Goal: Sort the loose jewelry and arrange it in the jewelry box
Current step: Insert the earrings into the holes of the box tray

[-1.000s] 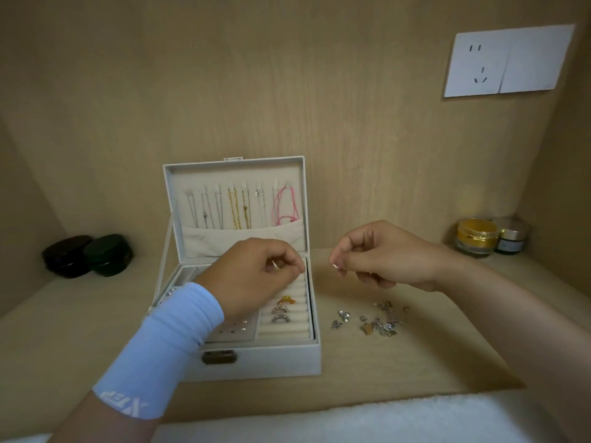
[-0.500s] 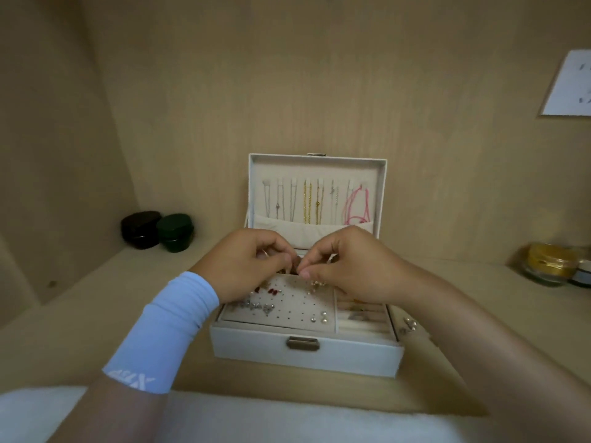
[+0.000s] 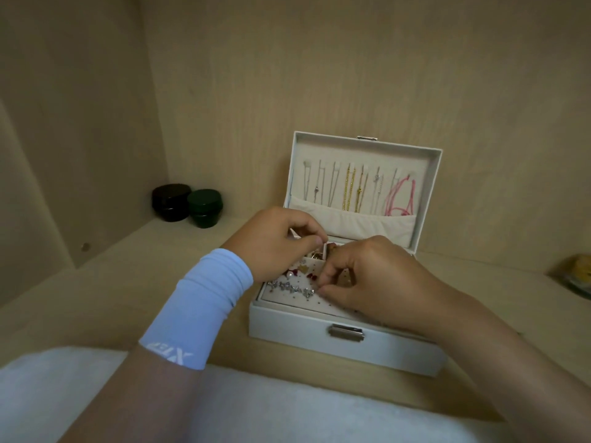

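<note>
Over the earring panel (image 3: 297, 300), right hand (image 3: 367, 282) pinches a stud (image 3: 316, 291); left hand (image 3: 275, 241), at ten o'clock, curls, contents unclear. Such tiny grip may slip.

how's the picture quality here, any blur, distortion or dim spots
Head view: dim, warm, even light with no glare; wide-angle lens bows the shelf walls; the yellow jar at the right edge is smeared; the box and its necklaces stay fairly sharp.
</note>
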A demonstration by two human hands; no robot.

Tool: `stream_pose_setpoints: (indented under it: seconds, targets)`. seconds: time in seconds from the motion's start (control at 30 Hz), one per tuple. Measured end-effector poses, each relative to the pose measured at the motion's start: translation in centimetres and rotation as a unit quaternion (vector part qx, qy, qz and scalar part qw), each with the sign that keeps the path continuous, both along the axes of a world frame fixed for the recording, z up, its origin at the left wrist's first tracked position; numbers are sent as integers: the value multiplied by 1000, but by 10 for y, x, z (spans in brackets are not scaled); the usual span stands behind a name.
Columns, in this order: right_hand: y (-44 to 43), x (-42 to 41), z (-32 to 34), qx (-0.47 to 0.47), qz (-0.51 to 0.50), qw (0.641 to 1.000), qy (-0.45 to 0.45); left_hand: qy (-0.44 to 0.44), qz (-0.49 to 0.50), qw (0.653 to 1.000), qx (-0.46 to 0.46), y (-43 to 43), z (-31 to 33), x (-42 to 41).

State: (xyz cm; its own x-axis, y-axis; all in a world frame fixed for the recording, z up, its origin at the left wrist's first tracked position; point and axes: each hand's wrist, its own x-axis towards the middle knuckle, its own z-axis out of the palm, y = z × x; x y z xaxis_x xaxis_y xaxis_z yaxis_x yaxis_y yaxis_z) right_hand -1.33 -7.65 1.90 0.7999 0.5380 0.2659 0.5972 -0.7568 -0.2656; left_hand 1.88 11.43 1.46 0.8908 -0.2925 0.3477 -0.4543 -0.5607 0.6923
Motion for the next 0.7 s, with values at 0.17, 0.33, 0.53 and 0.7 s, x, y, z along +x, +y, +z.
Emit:
stream_pose_setpoints:
  seconds: [0.17, 0.33, 0.53, 0.7]
  targets:
    - [-2, -1, 3, -38, 32, 999, -7, 9, -7, 1000, -23, -2, 0, -3]
    - [-11, 3, 8, 56, 31, 991, 113, 68, -14, 991, -111, -5, 0, -4]
    - [-18, 9, 14, 199, -18, 979, 47, 113, -33, 984, -131, -8, 4, -10]
    - [-13, 10, 7, 254, -16, 967, 8, 162, -31, 967, -194, -9, 5, -10]
